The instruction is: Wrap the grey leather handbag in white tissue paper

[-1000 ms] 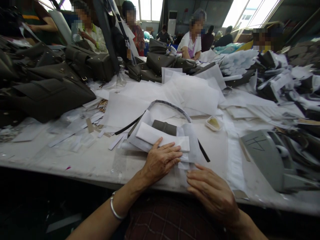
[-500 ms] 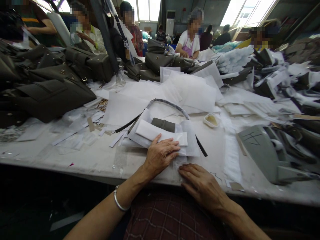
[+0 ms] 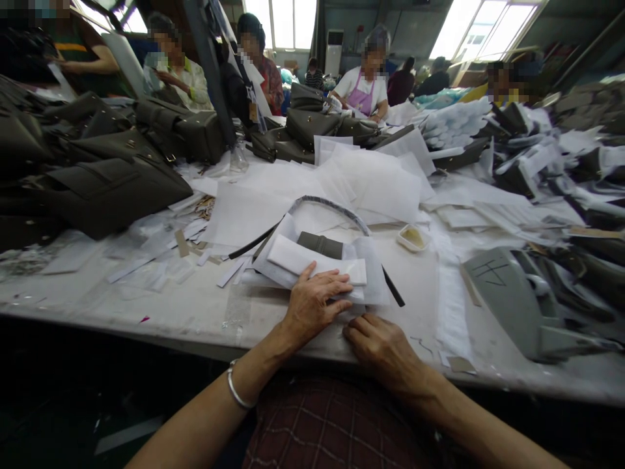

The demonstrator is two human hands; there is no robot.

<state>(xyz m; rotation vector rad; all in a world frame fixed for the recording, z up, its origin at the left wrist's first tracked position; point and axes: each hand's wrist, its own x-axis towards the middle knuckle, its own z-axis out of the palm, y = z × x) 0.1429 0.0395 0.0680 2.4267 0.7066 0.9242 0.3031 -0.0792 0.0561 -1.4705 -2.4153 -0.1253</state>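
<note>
My left hand (image 3: pixel 316 298) lies with stretched fingers on a folded strip of white foam (image 3: pixel 317 262). Below the foam is a sheet of thin white wrapping (image 3: pixel 372 277), folded about a dark olive bag part (image 3: pixel 319 244). A wrapped handle (image 3: pixel 325 203) arches out behind it, and dark strap ends stick out left and right. Close to the table's front edge, my right hand (image 3: pixel 383 345) rests with curled fingers just short of the bundle. Whatever its fingertips pinch is hidden.
White sheets (image 3: pixel 375 176) are spread behind the bundle. A small dish (image 3: pixel 413 238) stands to its right, near a grey tape dispenser (image 3: pixel 508 306). Dark bags (image 3: pixel 112 192) are piled at left. Several people work across the table (image 3: pixel 288 332).
My right hand's fingers have curled in and shifted slightly left; the clear strip seen by them earlier no longer shows. My left hand stays on the foam.
</note>
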